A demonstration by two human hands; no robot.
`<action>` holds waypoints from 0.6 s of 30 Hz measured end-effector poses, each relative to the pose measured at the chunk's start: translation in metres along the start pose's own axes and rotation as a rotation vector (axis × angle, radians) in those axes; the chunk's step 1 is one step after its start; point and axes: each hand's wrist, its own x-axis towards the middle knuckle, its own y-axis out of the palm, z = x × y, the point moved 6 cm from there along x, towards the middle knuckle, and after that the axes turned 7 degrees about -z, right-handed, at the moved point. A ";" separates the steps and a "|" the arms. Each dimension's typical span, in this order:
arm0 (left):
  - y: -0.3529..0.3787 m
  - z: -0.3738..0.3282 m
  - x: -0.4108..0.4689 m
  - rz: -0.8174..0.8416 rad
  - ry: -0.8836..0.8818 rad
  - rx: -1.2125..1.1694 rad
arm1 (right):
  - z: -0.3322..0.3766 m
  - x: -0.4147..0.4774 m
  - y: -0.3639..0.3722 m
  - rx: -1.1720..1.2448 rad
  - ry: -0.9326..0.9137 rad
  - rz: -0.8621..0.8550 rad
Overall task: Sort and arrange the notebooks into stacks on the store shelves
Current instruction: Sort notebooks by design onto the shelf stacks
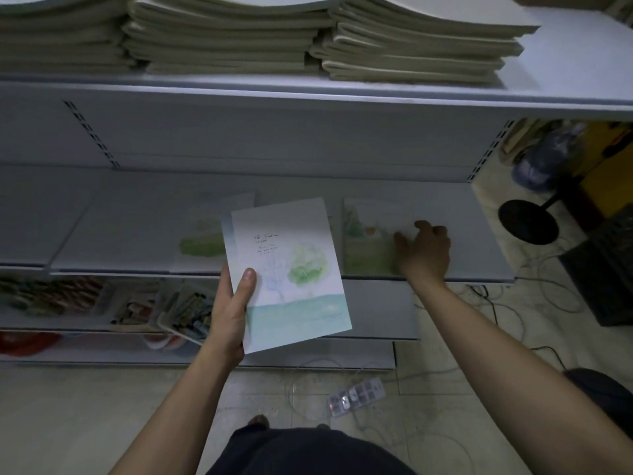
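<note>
Pale tree-print paper notebooks [291, 269] gripped in left hand [233, 310]. Right hand [424, 252], fingers loose, rested on green-cover notebook [366, 248] on grey metal shelf [120, 228], right of grip. Advice: square edges before stacking.

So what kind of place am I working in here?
Likely a stationery shop: white metal store shelves, tall stacks of notebooks on the upper shelf, and trays of what look like art supplies lower down.

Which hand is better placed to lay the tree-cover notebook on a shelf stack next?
Probably left. The left hand grips the tree-cover notebook just before the middle shelf; the right hand rests on the shelved notebook.
</note>
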 end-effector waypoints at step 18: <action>0.031 -0.003 -0.001 0.206 -0.005 0.133 | 0.040 -0.170 -0.045 0.753 0.049 0.179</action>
